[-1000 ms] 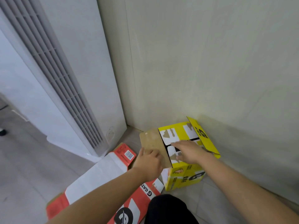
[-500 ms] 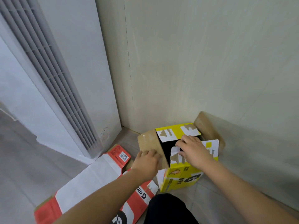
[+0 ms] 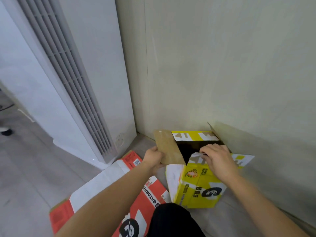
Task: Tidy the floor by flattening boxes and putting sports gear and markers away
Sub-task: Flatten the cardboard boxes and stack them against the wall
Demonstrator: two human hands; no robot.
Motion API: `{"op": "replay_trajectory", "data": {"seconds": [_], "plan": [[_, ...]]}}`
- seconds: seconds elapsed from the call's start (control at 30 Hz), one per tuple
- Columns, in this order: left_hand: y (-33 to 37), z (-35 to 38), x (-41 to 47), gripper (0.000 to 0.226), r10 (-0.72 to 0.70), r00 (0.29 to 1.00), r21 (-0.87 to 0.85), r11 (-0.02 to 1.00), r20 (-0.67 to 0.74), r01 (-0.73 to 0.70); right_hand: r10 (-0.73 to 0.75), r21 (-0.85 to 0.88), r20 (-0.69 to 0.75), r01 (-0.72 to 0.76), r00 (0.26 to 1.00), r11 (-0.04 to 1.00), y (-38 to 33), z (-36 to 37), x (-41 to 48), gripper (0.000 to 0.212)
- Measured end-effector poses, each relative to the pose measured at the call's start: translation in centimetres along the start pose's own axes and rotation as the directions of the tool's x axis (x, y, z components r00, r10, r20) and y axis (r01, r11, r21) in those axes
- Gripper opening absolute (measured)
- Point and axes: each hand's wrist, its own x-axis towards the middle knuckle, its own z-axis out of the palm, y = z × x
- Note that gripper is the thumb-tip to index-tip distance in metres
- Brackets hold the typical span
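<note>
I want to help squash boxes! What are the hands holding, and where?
Both hold the yellow box by its top flaps: the left hand grips the brown flap at its edge, and the right hand grips the near flap.

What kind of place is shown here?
Likely an indoor room corner, perhaps a home or office: a tall white floor-standing air conditioner beside a pale wall, and a grey floor.

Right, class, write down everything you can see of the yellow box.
The yellow box is printed cardboard with a black logo, standing on the floor by the wall. Its top flaps are open, the inside dark. The left hand grips its brown left flap; the right hand holds the near flap.
</note>
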Motion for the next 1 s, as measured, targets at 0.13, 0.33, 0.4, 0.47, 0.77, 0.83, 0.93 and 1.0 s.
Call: {"op": "replay_trajectory", "data": {"seconds": [0.13,0.33,0.4,0.47,0.77,0.83,0.93,1.0], "plan": [[3.5,-0.3,-2.5,0.032,0.035,0.999,-0.133,0.991,-0.011,-0.036,-0.025,0.028,-0.123,0.029,0.992,0.999,-1.7,-4.3,2.1,0.013],[9.4,-4.2,-8.7,0.027,0.123,0.991,-0.142,0.981,-0.051,-0.129,-0.168,0.047,-0.146,0.177,0.975,0.983,-7.5,-9.2,5.1,0.013],[10.3,-6.8,-10.9,0.03,0.164,0.983,-0.099,0.98,-0.087,-0.172,-0.248,0.056,-0.132,0.257,0.96,0.965,-10.2,-9.5,5.7,0.016],[10.8,-9.6,-13.1,0.028,0.213,0.966,-0.059,0.973,-0.146,-0.223,-0.33,0.075,-0.124,0.341,0.936,0.937,-13.1,-9.1,6.2,0.018],[10.0,-21.4,-23.2,0.033,0.324,0.865,0.132,0.946,-0.383,-0.296,-0.532,0.335,-0.117,0.538,0.838,0.774,-25.1,-4.0,6.7,0.018],[9.6,-23.4,-25.4,0.036,0.328,0.84,0.16,0.945,-0.432,-0.286,-0.572,0.399,-0.112,0.564,0.813,0.723,-27.7,-2.7,6.5,0.016],[8.8,-26.2,-27.9,0.037,0.33,0.8,0.196,0.944,-0.502,-0.267,-0.595,0.501,-0.105,0.559,0.797,0.661,-31.1,-0.4,6.2,0.018],[8.2,-27.8,-28.8,0.036,0.334,0.773,0.193,0.943,-0.539,-0.273,-0.583,0.575,-0.1,0.526,0.806,0.627,-32.3,1.2,6.1,0.017]]}}
